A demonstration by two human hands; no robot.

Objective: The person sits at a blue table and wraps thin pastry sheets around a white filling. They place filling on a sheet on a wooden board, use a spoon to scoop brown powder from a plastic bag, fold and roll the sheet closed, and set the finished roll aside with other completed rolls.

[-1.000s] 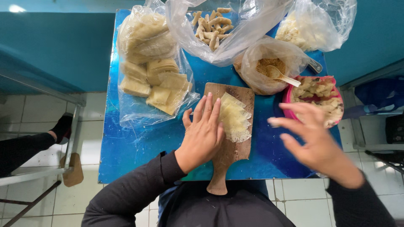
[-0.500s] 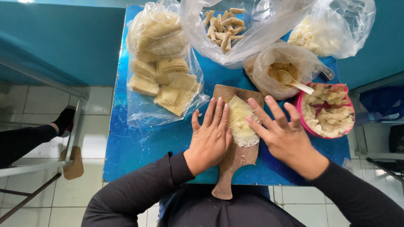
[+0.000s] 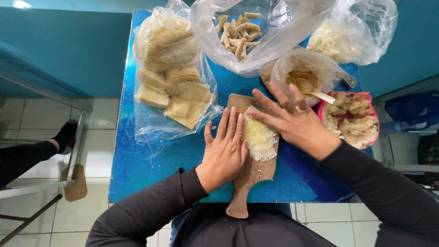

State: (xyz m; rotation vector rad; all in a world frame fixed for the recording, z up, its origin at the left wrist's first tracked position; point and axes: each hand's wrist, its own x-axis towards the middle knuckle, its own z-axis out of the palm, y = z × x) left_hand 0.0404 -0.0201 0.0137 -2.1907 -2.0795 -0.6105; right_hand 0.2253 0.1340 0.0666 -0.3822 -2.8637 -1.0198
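The blue desk [image 3: 151, 160] carries everything within arm's reach: a clear bag of stacked pale wrappers [image 3: 171, 80] at the far left, another bag of small rolled pieces [image 3: 238, 34] behind, and a pink bowl of filling [image 3: 352, 119] to the right. A wooden board [image 3: 254, 167] lies in the middle, handle toward the person, giving a firm surface. On it lies a pale sheet of dough [image 3: 258, 137]. The left hand [image 3: 225, 153] lies flat, fingers together, beside the sheet's left edge, grip released. The right hand [image 3: 292, 121] reaches across with fingers spread, fingertips pressing the sheet's upper end, grasping nothing.
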